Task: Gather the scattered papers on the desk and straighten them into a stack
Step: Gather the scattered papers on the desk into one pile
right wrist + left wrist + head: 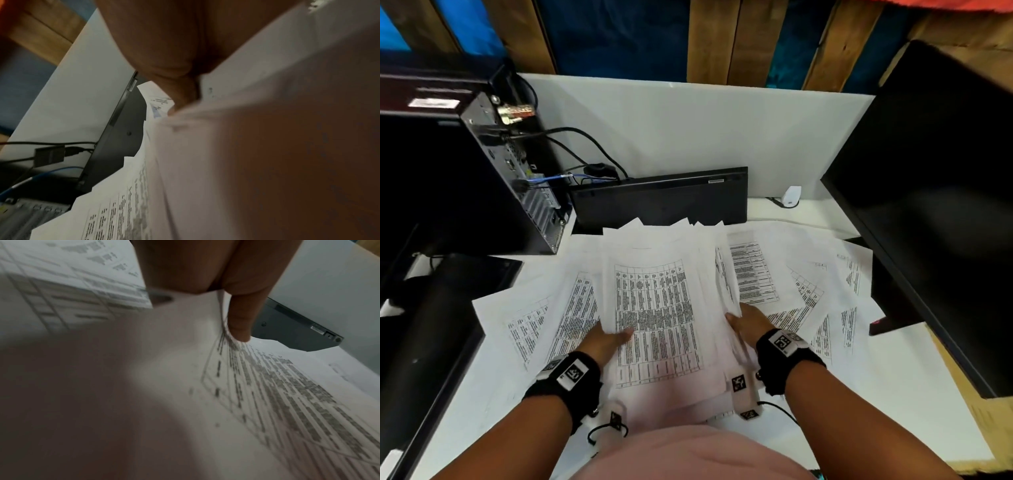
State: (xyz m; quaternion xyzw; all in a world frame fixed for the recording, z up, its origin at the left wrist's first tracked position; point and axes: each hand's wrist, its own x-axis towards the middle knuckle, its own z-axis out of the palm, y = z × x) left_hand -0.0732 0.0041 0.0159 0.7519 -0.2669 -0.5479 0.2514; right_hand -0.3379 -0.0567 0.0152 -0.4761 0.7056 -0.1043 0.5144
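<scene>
A thick bundle of printed papers (657,301) is held in the middle of the white desk (482,394), its sheets uneven at the far edge. My left hand (616,337) grips the bundle's left side, thumb (240,318) on top of the printed sheet (267,402) and fingers beneath. My right hand (739,318) grips the right side, with the thumb (180,87) against the paper edge (267,146). Loose sheets lie fanned out at the left (534,325) and at the right (825,291) of the bundle.
A black keyboard (659,198) stands on edge against the back panel. A computer tower (517,171) with cables is at the back left, a dark monitor (928,205) at the right, another black stand (448,308) at the left. A small white device (792,196) lies back right.
</scene>
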